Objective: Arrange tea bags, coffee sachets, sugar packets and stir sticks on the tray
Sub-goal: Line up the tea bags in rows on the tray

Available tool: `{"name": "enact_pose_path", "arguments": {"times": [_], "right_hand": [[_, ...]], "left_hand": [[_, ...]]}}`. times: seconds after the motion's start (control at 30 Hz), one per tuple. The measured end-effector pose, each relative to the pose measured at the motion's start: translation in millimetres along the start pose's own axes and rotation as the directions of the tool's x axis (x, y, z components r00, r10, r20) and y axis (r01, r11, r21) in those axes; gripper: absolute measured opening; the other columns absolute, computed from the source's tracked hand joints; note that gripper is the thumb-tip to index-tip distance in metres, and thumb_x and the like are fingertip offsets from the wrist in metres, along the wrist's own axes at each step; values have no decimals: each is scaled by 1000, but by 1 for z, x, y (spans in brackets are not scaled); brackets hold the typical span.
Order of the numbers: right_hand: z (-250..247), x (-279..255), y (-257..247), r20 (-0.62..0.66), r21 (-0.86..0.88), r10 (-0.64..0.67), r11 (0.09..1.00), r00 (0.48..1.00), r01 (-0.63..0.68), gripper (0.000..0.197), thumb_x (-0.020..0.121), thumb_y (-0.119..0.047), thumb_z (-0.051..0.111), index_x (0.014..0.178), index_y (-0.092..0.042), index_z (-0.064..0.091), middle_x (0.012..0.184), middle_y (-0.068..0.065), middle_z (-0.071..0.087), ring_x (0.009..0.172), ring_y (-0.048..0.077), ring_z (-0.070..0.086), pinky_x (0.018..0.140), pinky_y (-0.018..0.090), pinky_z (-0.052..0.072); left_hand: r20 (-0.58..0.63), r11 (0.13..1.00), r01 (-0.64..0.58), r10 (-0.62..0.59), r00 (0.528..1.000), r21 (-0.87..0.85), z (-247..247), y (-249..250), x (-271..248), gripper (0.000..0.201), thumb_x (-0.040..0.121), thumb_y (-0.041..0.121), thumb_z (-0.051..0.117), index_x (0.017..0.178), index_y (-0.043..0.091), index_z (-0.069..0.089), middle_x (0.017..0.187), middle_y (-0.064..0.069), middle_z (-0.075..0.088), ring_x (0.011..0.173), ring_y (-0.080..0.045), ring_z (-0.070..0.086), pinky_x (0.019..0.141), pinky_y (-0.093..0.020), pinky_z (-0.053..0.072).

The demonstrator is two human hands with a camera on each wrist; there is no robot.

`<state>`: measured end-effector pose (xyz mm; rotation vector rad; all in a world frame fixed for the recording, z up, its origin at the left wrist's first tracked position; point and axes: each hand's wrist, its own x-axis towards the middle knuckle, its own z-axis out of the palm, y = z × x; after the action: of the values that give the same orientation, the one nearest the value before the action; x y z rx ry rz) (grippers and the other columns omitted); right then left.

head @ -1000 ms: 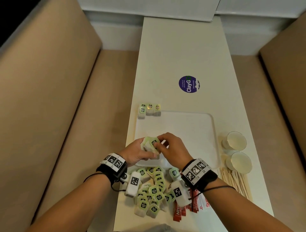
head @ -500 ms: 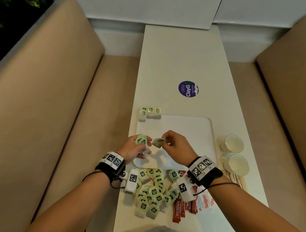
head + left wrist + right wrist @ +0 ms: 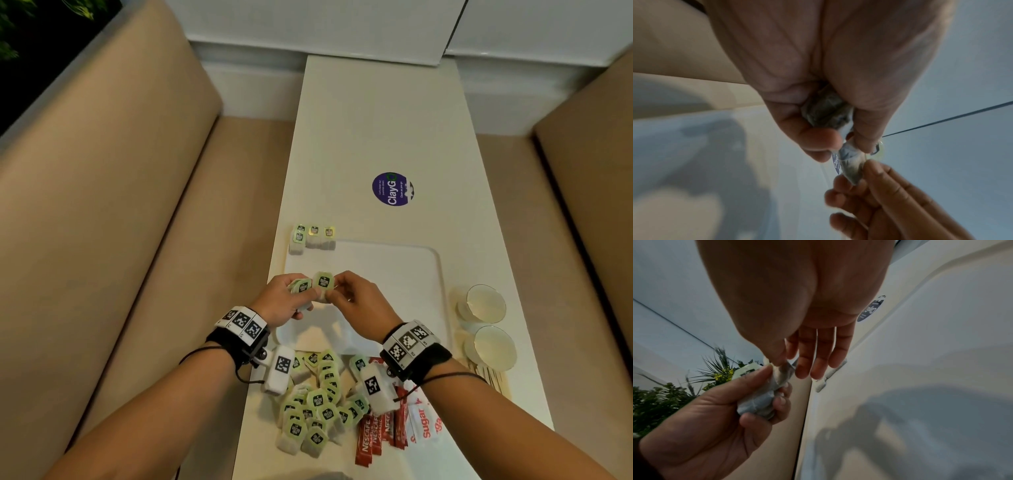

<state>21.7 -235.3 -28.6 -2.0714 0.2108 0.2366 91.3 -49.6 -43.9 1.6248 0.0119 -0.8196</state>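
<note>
Both hands meet above the near left part of the white tray (image 3: 394, 274). My left hand (image 3: 291, 298) grips a small stack of green-tagged tea bags (image 3: 301, 286), seen bunched in its fingers (image 3: 826, 113). My right hand (image 3: 346, 294) pinches one more tea bag (image 3: 323, 282) by thumb and forefinger against that stack (image 3: 781, 374). A row of tea bags (image 3: 313, 238) stands at the tray's far left corner. A loose heap of tea bags (image 3: 315, 407) lies on the table near me, with red coffee sachets (image 3: 373, 435) and white sugar packets (image 3: 424, 421) to its right.
Two white paper cups (image 3: 486, 325) stand right of the tray, with wooden stir sticks (image 3: 489, 380) in front of them. A purple sticker (image 3: 393, 189) marks the table (image 3: 376, 120) beyond the tray. Beige benches flank the narrow table on both sides.
Half a second ago the hands were slightly apart, each with a tea bag; now the right hand has brought its bag back against the left hand's stack.
</note>
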Motion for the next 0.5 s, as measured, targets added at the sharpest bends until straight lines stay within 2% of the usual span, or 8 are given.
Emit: {"name": "enact_pose_path", "arguments": {"times": [0.1,0.17,0.33,0.4,0.5], "right_hand": [[5,0,7,58,-29,29,999,998,-27,23,99,-41,60,93,-19,62,76,-5,66,60,1,53,58,16,42],[9,3,11,69,-17,42,999,997,-41,21,99,-40,59,93,-20,62,80,-1,70,63,5,56,61,21,46],[16,24,18,63,-42,67,997,996,-64,15,102,-31,55,94,-18,60,81,-2,72,75,21,67,71,35,55],[19,38,23,42,-71,92,994,995,-89,18,102,-31,55,92,-17,61,80,2,72,75,24,67,70,37,53],[22,59,31,-6,-116,136,984,991,-136,21,102,-31,55,90,-16,64,79,1,71,73,18,66,70,32,50]], "left_hand": [[-27,999,4,-6,1000,-49,-2,-2,5,8,91,23,74,91,17,68,82,-3,68,76,-18,64,55,-26,49],[-29,998,18,-20,999,-68,-3,-6,9,10,90,26,74,91,18,69,84,-3,69,77,-18,64,56,-26,49],[-71,994,63,-69,995,-90,-4,-13,22,15,90,30,74,98,18,69,89,-3,70,80,-17,66,58,-26,51],[-120,985,90,-108,987,-148,-6,-15,30,10,92,24,72,100,19,68,93,-6,68,80,-18,66,56,-24,51],[-140,968,116,-150,979,-223,-13,-14,43,6,94,14,68,100,17,68,95,-9,66,76,-19,66,54,-24,53]]}}
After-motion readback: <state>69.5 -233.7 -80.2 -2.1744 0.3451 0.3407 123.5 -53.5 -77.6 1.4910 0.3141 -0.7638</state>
